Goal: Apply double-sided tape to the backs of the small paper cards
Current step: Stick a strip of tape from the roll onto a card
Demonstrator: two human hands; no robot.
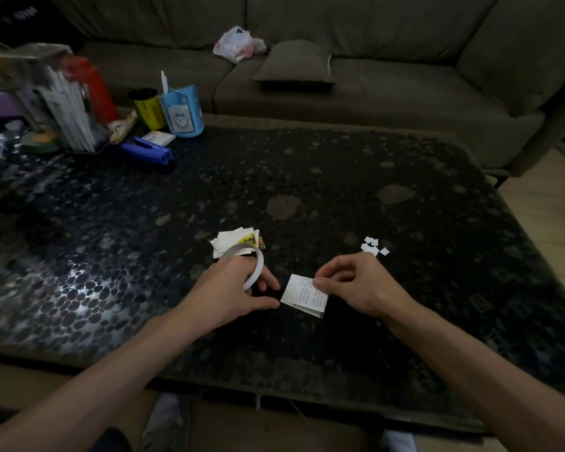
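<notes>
Left hand (pixel 230 290) grips white tape ring (pixel 237 248); right hand (pixel 356 282) pinches printed paper card (pixel 302 293).

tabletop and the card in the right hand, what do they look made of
Tabletop: probably glass or polished stone, glossy; it mirrors light over a dark pebble pattern. Card: thin matte paper, white with printed lines, pinched by the right hand.
</notes>
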